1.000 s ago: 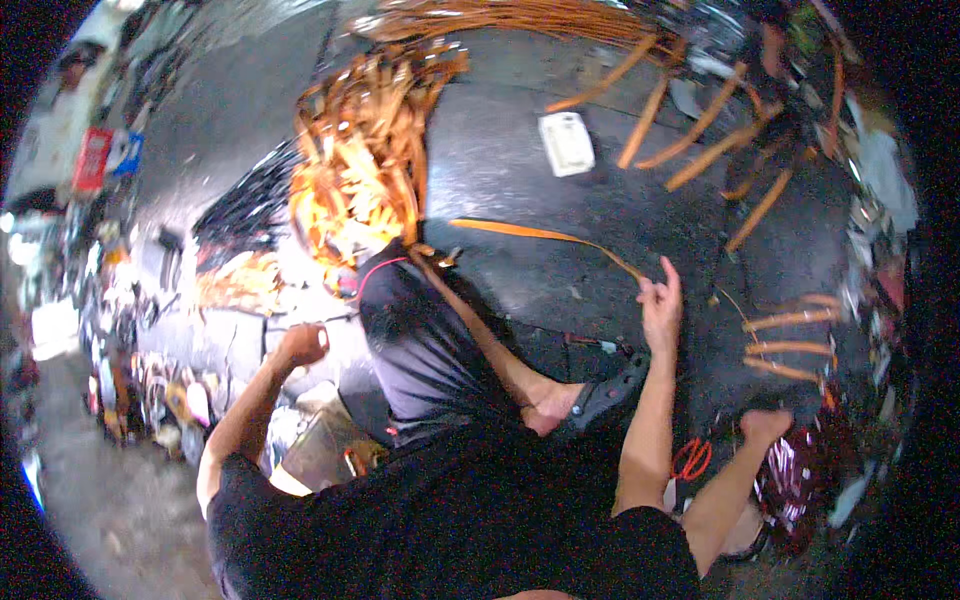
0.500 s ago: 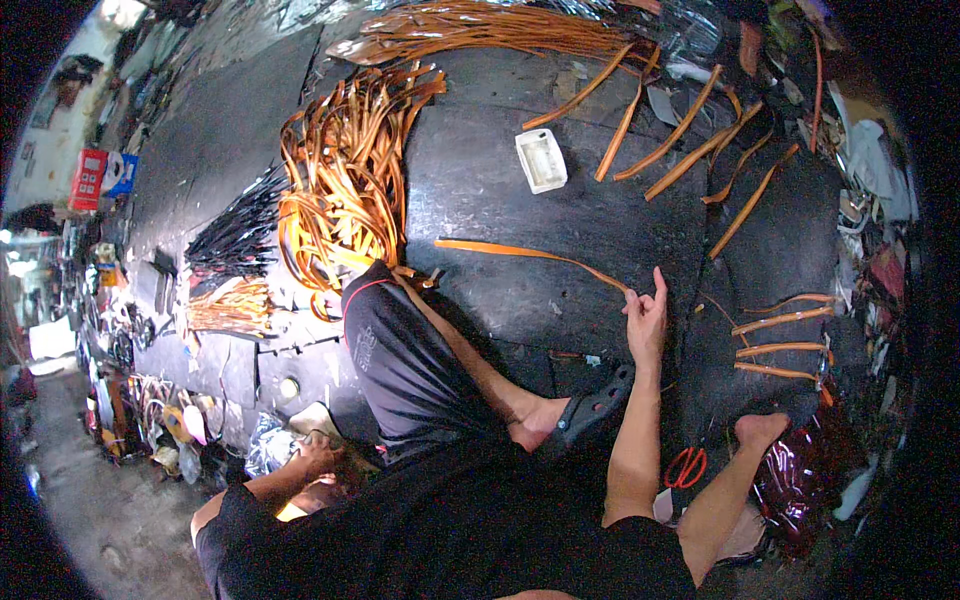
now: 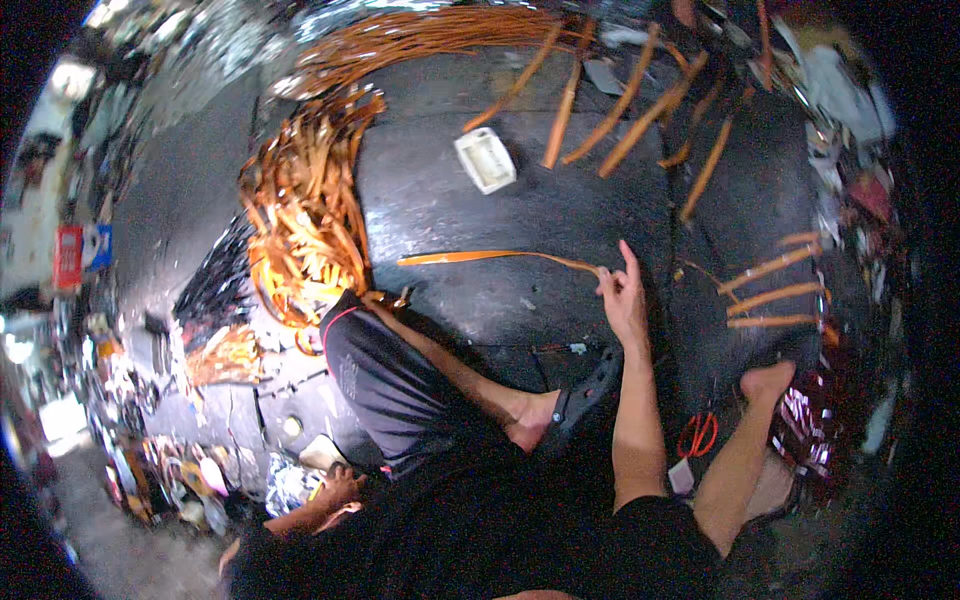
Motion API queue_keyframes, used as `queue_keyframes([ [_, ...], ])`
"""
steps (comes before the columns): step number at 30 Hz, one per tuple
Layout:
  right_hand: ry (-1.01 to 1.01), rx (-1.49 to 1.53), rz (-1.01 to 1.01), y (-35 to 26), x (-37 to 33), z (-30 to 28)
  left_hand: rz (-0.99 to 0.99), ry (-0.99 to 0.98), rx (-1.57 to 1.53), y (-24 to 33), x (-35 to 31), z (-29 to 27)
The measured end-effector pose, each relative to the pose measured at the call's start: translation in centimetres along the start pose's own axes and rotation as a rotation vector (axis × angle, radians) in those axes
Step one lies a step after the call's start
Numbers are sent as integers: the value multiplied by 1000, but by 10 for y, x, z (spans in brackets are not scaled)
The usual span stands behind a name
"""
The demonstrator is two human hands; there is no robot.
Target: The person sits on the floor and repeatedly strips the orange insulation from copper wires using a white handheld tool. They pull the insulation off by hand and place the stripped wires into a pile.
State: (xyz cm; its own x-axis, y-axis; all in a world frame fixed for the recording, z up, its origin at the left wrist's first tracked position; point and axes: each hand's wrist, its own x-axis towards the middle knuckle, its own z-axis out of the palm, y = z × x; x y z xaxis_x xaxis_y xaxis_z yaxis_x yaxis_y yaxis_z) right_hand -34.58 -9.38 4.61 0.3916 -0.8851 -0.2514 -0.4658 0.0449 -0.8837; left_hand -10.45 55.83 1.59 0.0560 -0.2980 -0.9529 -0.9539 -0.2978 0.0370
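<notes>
My right hand (image 3: 624,306) pinches the end of a thin orange-brown strap (image 3: 470,256), with the index finger stretched out ahead. The strap reaches leftward over the dark work surface (image 3: 480,310). My left hand (image 3: 338,488) is low at the left, beside a shiny clear plastic bag (image 3: 288,484). Its fingers look curled, and what lies in them is hidden. Left of my bent knee spreads a big heap of similar straps (image 3: 310,210). Several single straps (image 3: 610,110) lie apart at the far right, and a few shorter ones (image 3: 775,298) lie at the right.
A white rectangular tub (image 3: 485,160) stands beyond the held strap. Red-handled scissors (image 3: 697,435) lie by my right forearm. A long bundle of brown strips (image 3: 430,42) runs along the far edge. Black strips (image 3: 215,275) lie at the left. My dark clog (image 3: 590,390) is near the middle.
The view has turned, so most of the scene sits further left. My right hand still pinches the strap. My left hand appears slightly lower in the picture.
</notes>
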Motion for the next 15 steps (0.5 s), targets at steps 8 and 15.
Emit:
queue_keyframes([
  [8,-425,58,-293,-80,-20,-14,486,721,-474,42,-12,-419],
  [15,-620,153,-426,-153,-17,-18,884,507,-801,139,21,-555],
])
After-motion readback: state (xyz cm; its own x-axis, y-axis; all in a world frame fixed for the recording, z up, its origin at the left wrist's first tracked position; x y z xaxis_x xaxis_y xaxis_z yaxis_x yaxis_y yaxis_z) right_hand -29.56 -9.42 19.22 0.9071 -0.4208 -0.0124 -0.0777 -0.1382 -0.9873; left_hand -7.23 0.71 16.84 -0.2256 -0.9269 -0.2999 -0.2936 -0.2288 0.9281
